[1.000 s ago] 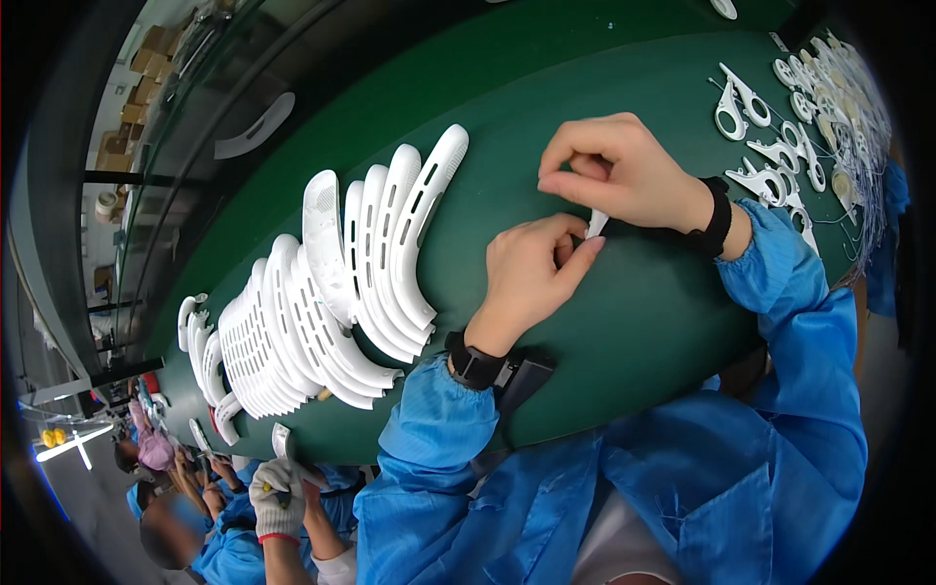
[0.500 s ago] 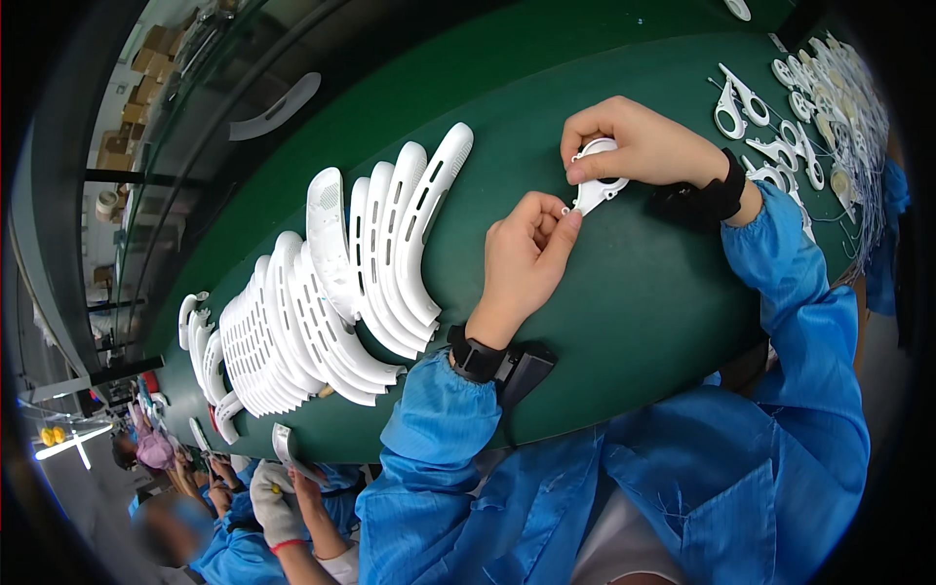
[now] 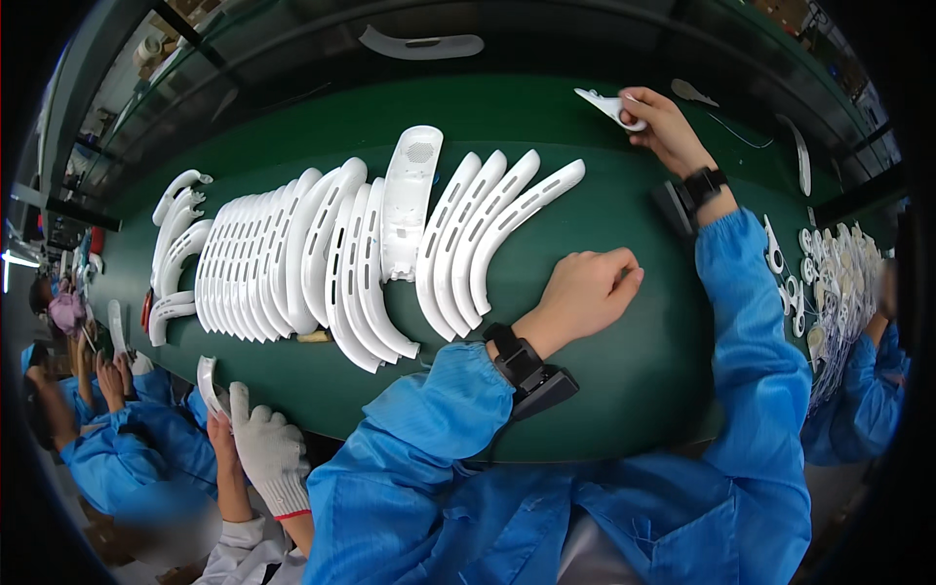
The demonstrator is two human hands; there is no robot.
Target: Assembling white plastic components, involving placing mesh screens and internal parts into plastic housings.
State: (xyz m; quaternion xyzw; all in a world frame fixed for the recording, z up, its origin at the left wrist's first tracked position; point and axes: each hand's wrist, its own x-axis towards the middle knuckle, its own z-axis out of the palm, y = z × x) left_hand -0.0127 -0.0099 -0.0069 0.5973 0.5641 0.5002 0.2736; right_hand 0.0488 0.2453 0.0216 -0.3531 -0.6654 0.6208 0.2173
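My right hand [image 3: 661, 127] is stretched out toward the far side of the table. Its fingers are closed around the ring end of a small white plastic ring part [image 3: 609, 105] with a pointed tail, which juts out to the left. Lower and nearer to me, my left hand [image 3: 583, 297] hovers over the green table [image 3: 634, 390], its fingers loosely curled and nothing visible in them. Just left of that hand stand curved white slotted shells [image 3: 526, 205] in a row. Among them, one wider white panel [image 3: 414, 185] with a perforated patch shows its inner face.
More shells [image 3: 253, 253] are packed to the left. Ring parts with wires [image 3: 838, 283] are heaped at the right edge. A single white shell [image 3: 419, 44] lies at the back. At the lower left, a co-worker's gloved hand [image 3: 268, 448] is close to a curved white piece [image 3: 210, 385].
My right hand has carried the ring part away to the far side. My left hand has let go of it and sits lower. The whole view has turned.
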